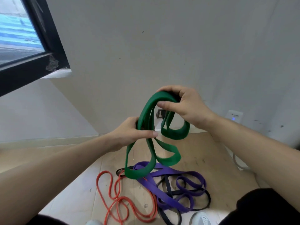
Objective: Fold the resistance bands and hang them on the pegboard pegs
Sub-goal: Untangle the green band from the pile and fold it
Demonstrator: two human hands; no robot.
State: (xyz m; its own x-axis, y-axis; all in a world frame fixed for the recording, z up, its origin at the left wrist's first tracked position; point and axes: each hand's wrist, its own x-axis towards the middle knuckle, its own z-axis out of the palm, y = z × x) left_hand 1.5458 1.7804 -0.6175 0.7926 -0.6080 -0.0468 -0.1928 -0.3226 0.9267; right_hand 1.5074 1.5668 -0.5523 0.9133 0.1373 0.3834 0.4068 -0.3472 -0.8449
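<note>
Floor bands [164, 196] below, wall [162, 46] ahead

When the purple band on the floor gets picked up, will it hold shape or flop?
Probably floppy: the purple band lies in loose, tangled loops. It may drag the black band along, since the two lie interlaced.

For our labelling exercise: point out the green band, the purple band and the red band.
green band [177, 134]: head view, on its upper hanging loop.
purple band [164, 196]: head view, on its wide straight stretch.
red band [121, 199]: head view, where its strands cross.
</note>
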